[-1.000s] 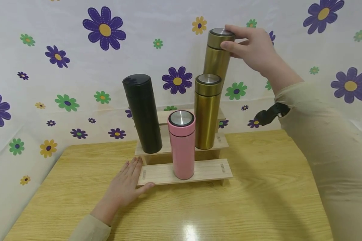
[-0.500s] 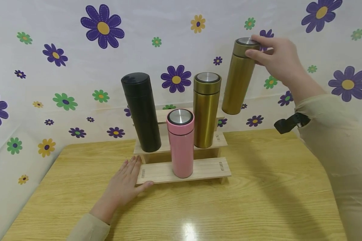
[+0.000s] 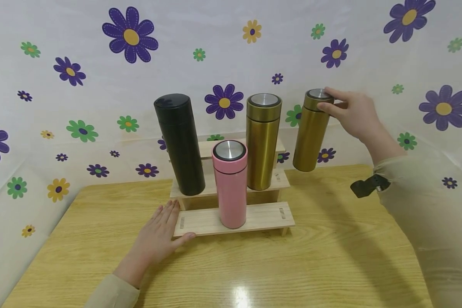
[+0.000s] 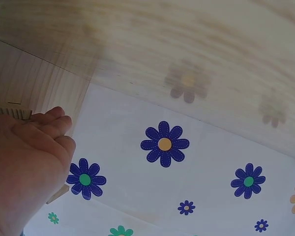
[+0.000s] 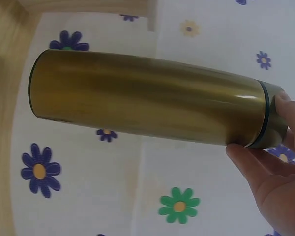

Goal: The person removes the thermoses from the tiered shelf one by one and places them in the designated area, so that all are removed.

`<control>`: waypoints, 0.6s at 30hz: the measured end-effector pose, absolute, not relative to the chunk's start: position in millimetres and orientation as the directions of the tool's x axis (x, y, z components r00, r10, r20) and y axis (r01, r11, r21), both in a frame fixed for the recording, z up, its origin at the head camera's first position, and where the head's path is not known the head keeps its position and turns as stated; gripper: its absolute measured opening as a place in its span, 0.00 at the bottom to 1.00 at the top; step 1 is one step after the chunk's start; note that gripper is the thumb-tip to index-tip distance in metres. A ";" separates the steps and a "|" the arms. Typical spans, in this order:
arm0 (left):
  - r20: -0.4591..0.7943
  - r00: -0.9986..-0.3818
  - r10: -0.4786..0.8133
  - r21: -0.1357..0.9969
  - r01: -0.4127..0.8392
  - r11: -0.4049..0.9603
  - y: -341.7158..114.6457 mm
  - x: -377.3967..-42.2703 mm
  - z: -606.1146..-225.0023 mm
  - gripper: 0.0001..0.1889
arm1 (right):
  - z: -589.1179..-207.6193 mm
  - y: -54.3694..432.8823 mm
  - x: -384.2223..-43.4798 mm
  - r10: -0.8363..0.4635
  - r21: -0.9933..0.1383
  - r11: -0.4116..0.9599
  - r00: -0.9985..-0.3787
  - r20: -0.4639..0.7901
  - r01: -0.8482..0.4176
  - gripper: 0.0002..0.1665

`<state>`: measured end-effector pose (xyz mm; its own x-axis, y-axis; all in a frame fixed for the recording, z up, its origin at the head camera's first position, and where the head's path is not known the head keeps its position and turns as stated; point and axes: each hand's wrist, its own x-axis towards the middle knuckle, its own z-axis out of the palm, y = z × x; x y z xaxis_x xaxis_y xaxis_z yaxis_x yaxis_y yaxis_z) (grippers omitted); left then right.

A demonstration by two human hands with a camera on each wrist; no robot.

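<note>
My right hand grips a gold thermos bottle by its lid, holding it slightly tilted in the air to the right of the wooden stepped rack. The right wrist view shows the same gold bottle with fingers around its cap end. My left hand rests against the left end of the rack's lowest step, fingers straight and thumb along its front. A pink thermos stands on that lowest step. On the middle step stand a black thermos at left and another gold thermos at right.
The wood-grain table spreads in front and to both sides of the rack. Behind it hangs a white cloth printed with flowers. The rack's top step shows partly behind the bottles.
The right hand carries the gold bottle from behind the other gold one out to the right, then lowers it toward the table. The left hand stays in place.
</note>
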<state>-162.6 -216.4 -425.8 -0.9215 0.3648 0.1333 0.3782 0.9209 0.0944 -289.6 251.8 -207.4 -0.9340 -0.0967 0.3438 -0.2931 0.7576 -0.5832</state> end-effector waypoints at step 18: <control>0.130 -0.924 0.360 0.086 0.372 0.924 -216.7 -162.9 -426.2 0.54 | -263.5 257.8 -290.9 -0.109 -0.570 0.776 -0.948 0.298 -0.269 0.39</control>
<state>-162.9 -216.7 -426.2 -0.9237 0.3601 0.1304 0.3724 0.9241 0.0860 -290.9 257.8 -263.5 -0.9482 -0.1094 0.2981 -0.2688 0.7764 -0.5700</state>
